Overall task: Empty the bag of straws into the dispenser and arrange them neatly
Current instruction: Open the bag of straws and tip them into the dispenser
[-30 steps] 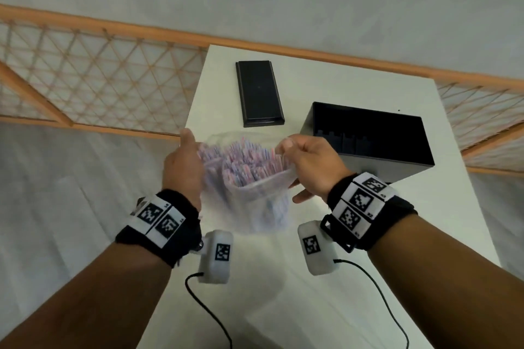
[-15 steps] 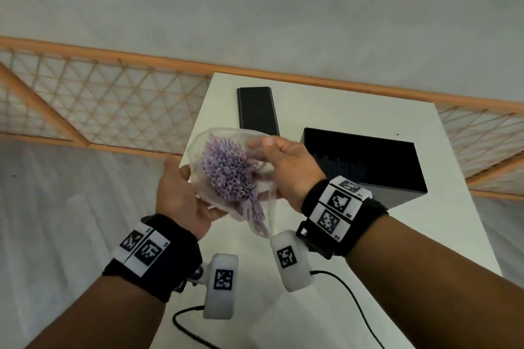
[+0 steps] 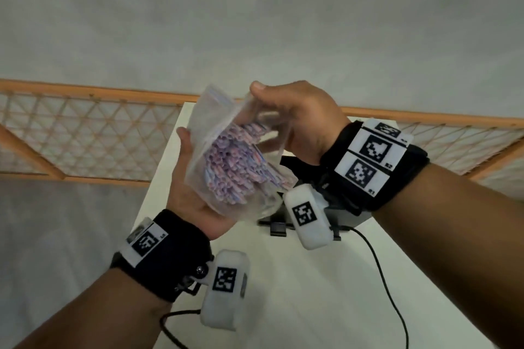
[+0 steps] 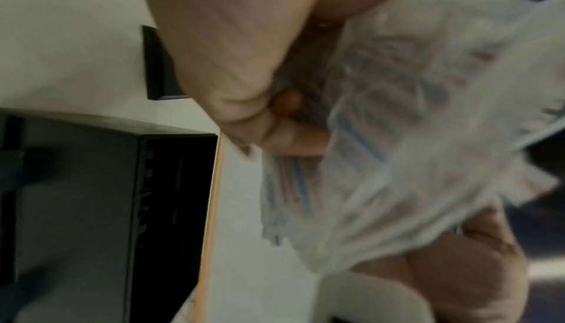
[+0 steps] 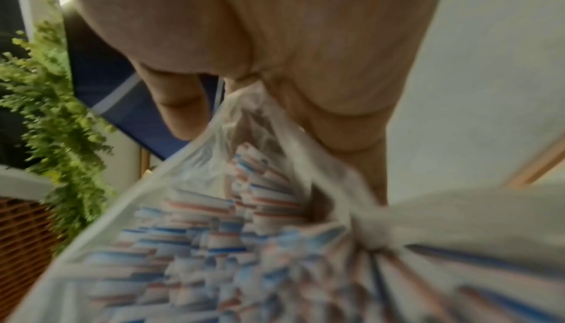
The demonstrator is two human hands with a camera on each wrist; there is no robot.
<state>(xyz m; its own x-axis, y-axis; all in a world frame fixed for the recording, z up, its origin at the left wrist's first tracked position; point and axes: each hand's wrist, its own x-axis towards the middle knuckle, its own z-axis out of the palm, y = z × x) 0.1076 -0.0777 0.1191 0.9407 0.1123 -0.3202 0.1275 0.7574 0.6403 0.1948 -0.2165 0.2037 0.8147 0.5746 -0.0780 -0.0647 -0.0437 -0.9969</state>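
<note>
Left hand (image 3: 195, 195) cradles bag of straws (image 3: 235, 161) from beneath, right hand (image 3: 297, 119) pinches its open mouth. Bag opened, nothing poured. Next: tip mouth into dispenser (image 4: 91, 207) below right wrist.

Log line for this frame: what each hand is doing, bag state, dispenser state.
left hand: cradles bag from below | right hand: pinches bag's top edge | straws: all inside bag | dispenser: open on table, no straws visible

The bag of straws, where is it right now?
In the head view the bag of straws is centre frame, held in the air above the white table, cradled by the left hand and pinched by the right hand.
</note>
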